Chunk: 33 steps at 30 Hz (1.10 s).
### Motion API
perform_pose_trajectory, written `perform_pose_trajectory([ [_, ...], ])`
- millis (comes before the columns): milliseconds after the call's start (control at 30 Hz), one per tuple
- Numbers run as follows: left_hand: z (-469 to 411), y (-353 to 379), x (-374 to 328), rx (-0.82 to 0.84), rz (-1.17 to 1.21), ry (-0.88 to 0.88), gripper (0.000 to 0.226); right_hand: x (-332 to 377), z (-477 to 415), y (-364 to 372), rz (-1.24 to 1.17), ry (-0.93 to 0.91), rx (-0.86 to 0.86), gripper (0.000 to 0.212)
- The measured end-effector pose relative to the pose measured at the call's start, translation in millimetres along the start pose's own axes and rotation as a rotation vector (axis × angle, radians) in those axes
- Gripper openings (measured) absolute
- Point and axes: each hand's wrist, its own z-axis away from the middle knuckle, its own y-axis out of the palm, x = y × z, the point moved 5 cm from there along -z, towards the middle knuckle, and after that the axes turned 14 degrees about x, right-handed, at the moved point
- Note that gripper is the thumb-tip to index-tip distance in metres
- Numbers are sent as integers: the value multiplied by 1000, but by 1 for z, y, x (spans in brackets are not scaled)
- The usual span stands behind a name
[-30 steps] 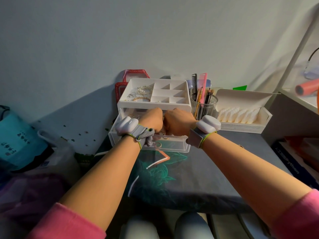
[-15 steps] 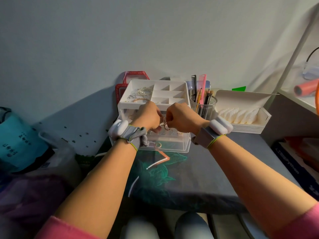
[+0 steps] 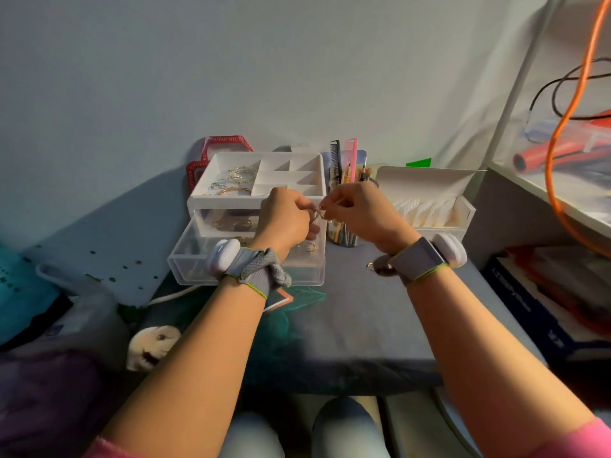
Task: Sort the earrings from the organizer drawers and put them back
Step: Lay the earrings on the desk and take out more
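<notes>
A white organizer (image 3: 228, 203) stands at the back of the grey table, its top tray split into compartments. Gold hoops and rings (image 3: 231, 181) lie in the left compartment. A clear drawer (image 3: 185, 262) is pulled out below, with a few earrings on its floor (image 3: 310, 247). My left hand (image 3: 284, 219) and my right hand (image 3: 357, 209) meet above the drawer's right side. Both pinch small ring earrings (image 3: 319, 213) between their fingertips. The earrings are tiny and partly hidden by my fingers.
A clear cup of combs and pencils (image 3: 345, 206) stands right of the organizer. Beyond it lies an open white box of cotton pads (image 3: 429, 206). A small ring (image 3: 370, 266) lies on the table by my right wrist. Shelves with an orange cable (image 3: 562, 133) rise at right; bags crowd the left.
Both hands rose out of the drawer and now hold the earrings above it, level with the organizer's top tray. The view tilted so the hands sit higher and farther apart.
</notes>
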Motion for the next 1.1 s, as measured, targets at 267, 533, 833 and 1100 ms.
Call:
perform_pose_trajectory([
  [267,0,42,-17,-42,-35,84,27,-37,31,-16,-301,29,-84,4],
  [533,3,90,-26,-18,144,168,27,-65,66,-38,-592,-73,-152,13],
  [833,1,131,-26,-19,228,304,29,-105,85,-49,-718,-57,-227,18],
  [1100,-5,155,-20,-8,278,354,32,-129,92,-54,-756,-44,-275,19],
])
